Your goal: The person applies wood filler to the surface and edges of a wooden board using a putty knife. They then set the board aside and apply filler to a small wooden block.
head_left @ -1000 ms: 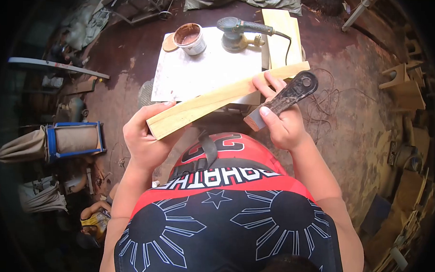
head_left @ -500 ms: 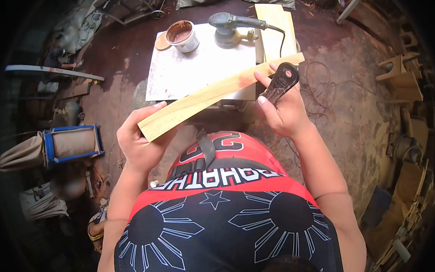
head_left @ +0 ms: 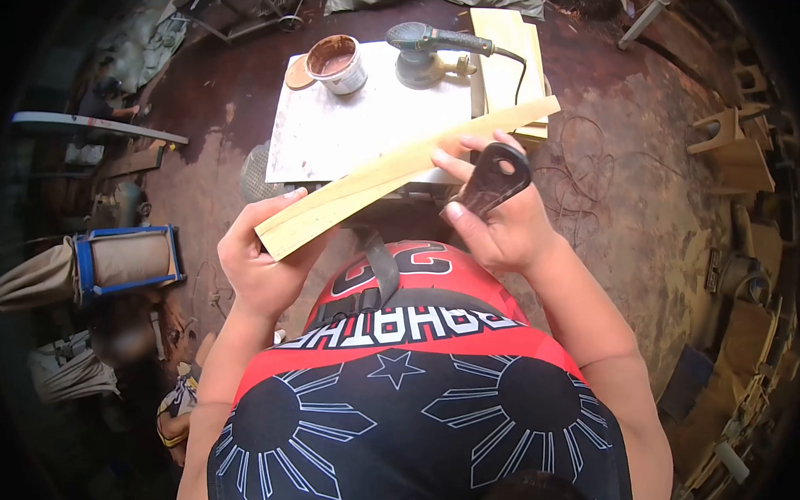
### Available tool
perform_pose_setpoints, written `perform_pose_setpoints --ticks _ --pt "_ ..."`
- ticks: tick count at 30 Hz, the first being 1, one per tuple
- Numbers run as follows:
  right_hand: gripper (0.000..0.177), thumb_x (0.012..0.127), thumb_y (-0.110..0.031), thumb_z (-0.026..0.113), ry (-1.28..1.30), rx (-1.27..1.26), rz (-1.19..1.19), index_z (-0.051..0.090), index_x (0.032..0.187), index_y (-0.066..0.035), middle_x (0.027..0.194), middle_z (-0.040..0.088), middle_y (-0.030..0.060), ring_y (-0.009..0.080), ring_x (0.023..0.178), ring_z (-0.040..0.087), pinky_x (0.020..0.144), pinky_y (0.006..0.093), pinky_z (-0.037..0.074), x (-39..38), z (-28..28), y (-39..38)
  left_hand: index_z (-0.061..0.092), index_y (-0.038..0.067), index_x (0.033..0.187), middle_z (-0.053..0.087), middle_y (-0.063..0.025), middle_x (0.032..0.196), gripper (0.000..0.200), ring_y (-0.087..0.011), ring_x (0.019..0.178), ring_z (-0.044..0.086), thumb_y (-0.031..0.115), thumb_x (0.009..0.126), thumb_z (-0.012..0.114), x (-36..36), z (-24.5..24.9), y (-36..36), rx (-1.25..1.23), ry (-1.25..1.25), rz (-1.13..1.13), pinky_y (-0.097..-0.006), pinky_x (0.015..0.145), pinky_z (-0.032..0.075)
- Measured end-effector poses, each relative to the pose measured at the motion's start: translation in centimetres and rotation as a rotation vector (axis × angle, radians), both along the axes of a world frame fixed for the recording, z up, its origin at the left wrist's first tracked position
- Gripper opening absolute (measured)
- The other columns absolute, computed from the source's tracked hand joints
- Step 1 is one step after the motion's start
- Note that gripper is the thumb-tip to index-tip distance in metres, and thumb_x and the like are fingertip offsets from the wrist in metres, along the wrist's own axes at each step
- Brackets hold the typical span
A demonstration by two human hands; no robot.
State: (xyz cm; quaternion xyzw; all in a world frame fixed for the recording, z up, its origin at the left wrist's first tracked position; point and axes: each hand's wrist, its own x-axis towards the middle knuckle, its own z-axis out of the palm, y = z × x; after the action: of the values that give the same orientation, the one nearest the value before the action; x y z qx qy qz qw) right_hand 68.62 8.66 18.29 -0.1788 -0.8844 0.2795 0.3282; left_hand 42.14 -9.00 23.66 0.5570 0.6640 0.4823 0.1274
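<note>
My left hand [head_left: 263, 258] is closed around the near end of a pale wooden strip [head_left: 376, 180], with the thumb on its upper edge. The strip slants up to the right, held above a white work surface [head_left: 311, 141]. My right hand [head_left: 519, 232] grips a black-handled putty knife [head_left: 501, 176], its holed handle end pointing up and its blade mostly hidden. Fingers of that hand reach to the strip's lower edge. A tub of brown putty [head_left: 337, 78] stands on the white surface, with a round lid [head_left: 298, 73] beside it.
A corded sander [head_left: 418, 61] stands at the back of the white surface. More boards [head_left: 504, 42] lie to its right. A cord [head_left: 588, 168] coils on the floor. At left is a blue-framed bag [head_left: 131, 258]; wood scraps [head_left: 749, 350] are stacked at right.
My right hand has moved left and slightly down along the strip, and the putty knife has turned with it. My left hand and the strip have barely moved.
</note>
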Motion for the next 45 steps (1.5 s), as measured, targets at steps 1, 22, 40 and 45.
perform_pose_setpoints --ticks 1,22,40,45 --pt "0.048 0.090 -0.021 0.071 -0.031 0.013 -0.022 0.071 0.135 -0.006 0.135 0.071 0.0121 0.0356 0.137 0.055 0.122 0.0652 0.027 1.0 -0.4 0.7 0.069 -0.004 0.119 0.078 -0.0151 0.115 0.046 -0.0194 0.106 0.075 -0.004 0.080 0.093 -0.2 0.0 -0.2 -0.007 0.044 0.001 -0.0347 0.096 0.060" --pt "0.052 0.088 -0.019 0.072 -0.184 0.213 -0.128 0.070 0.137 -0.004 0.124 0.070 0.0173 0.0384 0.128 0.060 0.121 0.0611 0.029 1.0 -0.4 1.4 0.069 -0.005 0.118 0.078 -0.0157 0.115 0.045 -0.0198 0.106 0.075 -0.004 0.079 0.093 0.4 -1.3 -0.9 0.013 -0.030 0.021 -0.0334 0.096 0.059" --pt "0.053 0.091 -0.016 0.068 0.000 -0.048 0.149 0.064 0.141 0.003 0.146 0.063 0.0228 0.0380 0.141 0.057 0.123 0.0531 0.037 -0.9 0.9 -0.4 0.069 -0.004 0.119 0.078 -0.0155 0.113 0.047 -0.0197 0.104 0.076 -0.003 0.079 0.094 0.6 -1.5 0.4 0.076 -0.091 0.002 -0.0329 0.093 0.060" --pt "0.044 0.102 -0.034 0.059 -0.584 -0.095 -0.718 0.075 0.095 0.007 0.091 0.072 0.0308 0.0508 0.094 0.069 0.083 0.0514 0.053 10.1 -9.1 8.6 0.069 -0.003 0.116 0.079 -0.0108 0.108 0.046 -0.0149 0.099 0.075 0.000 0.078 0.095 -0.3 0.6 2.4 0.063 -0.163 0.017 -0.0301 0.088 0.060"
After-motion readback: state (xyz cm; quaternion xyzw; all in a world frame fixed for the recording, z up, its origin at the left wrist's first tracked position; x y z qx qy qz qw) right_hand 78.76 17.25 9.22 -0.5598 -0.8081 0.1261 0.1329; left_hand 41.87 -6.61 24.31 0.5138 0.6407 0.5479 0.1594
